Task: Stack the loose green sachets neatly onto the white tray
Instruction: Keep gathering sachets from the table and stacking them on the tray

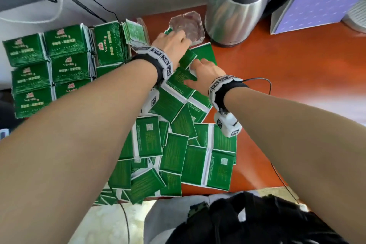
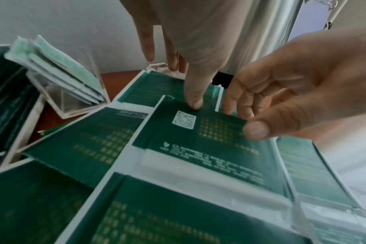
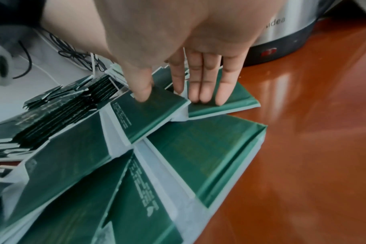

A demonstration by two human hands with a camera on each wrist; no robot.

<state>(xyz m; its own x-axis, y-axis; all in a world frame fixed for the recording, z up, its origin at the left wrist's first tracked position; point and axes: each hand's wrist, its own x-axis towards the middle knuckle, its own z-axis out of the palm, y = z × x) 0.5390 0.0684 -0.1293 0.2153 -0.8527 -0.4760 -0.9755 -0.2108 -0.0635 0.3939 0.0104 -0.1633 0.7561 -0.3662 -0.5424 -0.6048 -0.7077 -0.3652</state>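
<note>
Pick-up under way: right hand (image 1: 206,71) pinches the top sachet (image 2: 198,135) of the loose pile (image 1: 174,154) on the worktop (image 1: 287,61), left hand (image 1: 172,43) straight-fingered, thumb on its far edge; next likely lift, carry left to the stacks (image 1: 65,65).

Kettle (image 1: 233,16) behind loose sachets (image 1: 174,152), stacks (image 1: 65,41) leftward.

Could not make out the white tray beneath the stacked sachets (image 1: 65,65) off the worktop's (image 1: 277,69) left edge. Saw little of the loose sachets (image 1: 174,152) where both forearms (image 1: 79,125) covered them. Could not tell in any view whether the right hand (image 1: 206,71) pinched the tilted sachet (image 1: 188,58) or merely touched it. Found the glass ashtray's (image 1: 190,24) near rim covered by the left hand (image 1: 172,43). Read nothing of the sachets' print, too small and blurred. Saw the kettle (image 1: 237,12) and purple box (image 1: 316,0) cut off at the top edge.
</note>
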